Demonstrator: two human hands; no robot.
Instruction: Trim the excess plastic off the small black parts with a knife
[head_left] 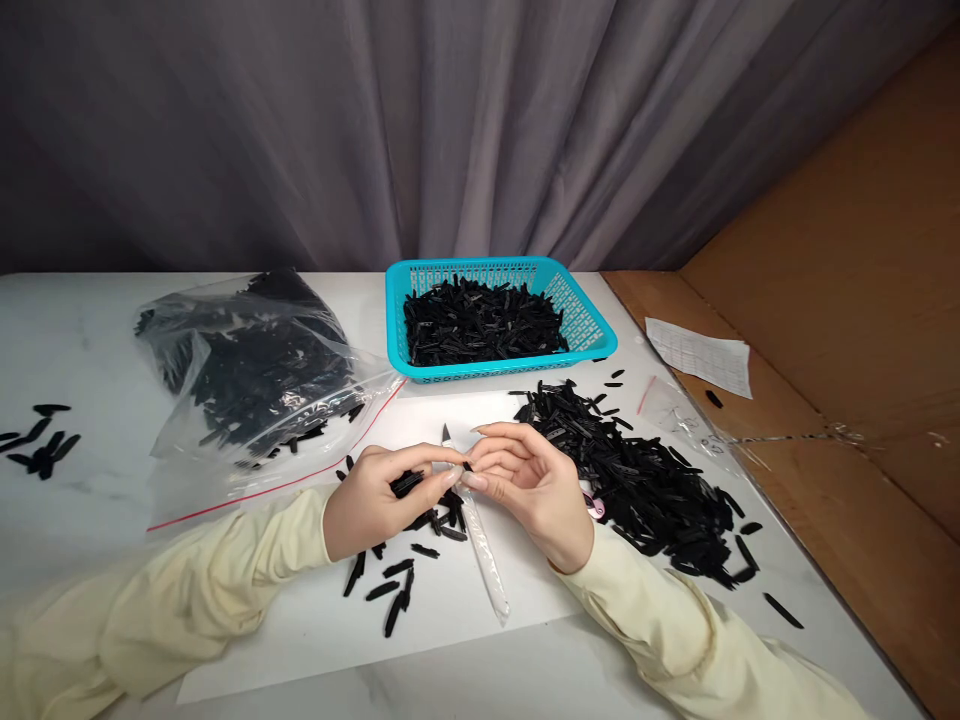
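My left hand (pixel 401 495) and my right hand (pixel 525 485) meet at the fingertips over a sheet of white paper (pixel 300 630). Pinched between both is a small black piece (pixel 468 466), mostly hidden by the fingers. Beneath the hands lies a craft knife (pixel 486 560) with a white, wrapped-looking handle, its blade tip pointing away from me. Loose black strips (pixel 397 595) are scattered under and in front of my left hand. Just right of my right hand spreads a large heap of similar black strips (pixel 652 480).
A turquoise basket (pixel 501 375) full of black strips stands at the back. On the left lies a clear zip bag (pixel 247 370) of strips, with a few loose strips (pixel 45 450) farther left. Cardboard (pixel 825 330) borders the right side, with a paper slip (pixel 701 355) on it.
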